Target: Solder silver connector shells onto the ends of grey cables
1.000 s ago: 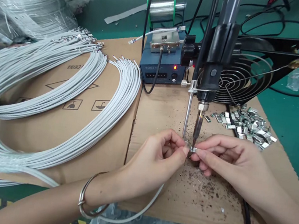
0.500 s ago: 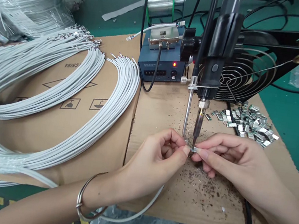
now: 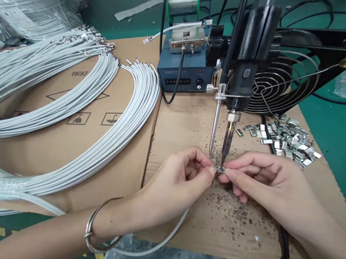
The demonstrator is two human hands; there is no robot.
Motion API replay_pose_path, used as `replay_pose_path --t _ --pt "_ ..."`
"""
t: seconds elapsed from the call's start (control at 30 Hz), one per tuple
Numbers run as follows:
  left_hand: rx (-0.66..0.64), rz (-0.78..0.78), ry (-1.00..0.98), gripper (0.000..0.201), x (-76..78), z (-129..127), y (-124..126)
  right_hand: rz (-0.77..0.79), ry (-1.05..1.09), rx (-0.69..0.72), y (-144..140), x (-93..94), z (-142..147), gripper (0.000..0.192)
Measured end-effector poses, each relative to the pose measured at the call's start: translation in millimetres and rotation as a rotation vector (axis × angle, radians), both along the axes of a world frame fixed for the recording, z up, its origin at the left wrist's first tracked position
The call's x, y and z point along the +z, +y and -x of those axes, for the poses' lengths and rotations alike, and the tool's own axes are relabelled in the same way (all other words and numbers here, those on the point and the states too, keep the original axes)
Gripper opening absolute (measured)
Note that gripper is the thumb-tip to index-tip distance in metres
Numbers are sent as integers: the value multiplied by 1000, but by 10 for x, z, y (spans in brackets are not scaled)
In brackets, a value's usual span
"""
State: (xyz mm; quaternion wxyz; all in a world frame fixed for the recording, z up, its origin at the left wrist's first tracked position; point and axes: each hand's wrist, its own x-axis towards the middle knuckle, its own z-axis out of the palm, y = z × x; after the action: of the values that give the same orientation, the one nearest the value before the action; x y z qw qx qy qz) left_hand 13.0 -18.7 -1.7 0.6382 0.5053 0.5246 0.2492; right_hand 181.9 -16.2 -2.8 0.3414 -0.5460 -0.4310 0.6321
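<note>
My left hand [image 3: 178,186] pinches the end of a white cable [image 3: 156,247] that loops back under my wrist. My right hand [image 3: 262,180] pinches a small metal clip [image 3: 220,169] against that cable end. Both meet right under the tip of a fixed soldering iron [image 3: 226,143], beside its bent solder feed tube [image 3: 214,127]. The cable end itself is hidden by my fingertips. A metal bangle [image 3: 94,230] sits on my left wrist.
A pile of metal clips [image 3: 287,139] lies to the right, in front of a black fan [image 3: 282,85]. A blue soldering station [image 3: 180,75] stands behind. Bundles of white cables [image 3: 67,106] curve over the cardboard [image 3: 187,118] on the left. Solder debris speckles the cardboard.
My hands stay pinched together under the iron tip. The camera view has drifted a little, so everything sits slightly lower-left in the picture.
</note>
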Motion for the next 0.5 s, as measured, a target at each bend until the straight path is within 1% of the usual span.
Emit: replay_pose_path --t 0.37,0.5 --pt "-13 -17 -8 16 -24 20 -32 -32 14 21 9 2 8 1" --pt "-20 -11 -42 16 -19 35 -12 -35 10 37 1 -8 -10 3"
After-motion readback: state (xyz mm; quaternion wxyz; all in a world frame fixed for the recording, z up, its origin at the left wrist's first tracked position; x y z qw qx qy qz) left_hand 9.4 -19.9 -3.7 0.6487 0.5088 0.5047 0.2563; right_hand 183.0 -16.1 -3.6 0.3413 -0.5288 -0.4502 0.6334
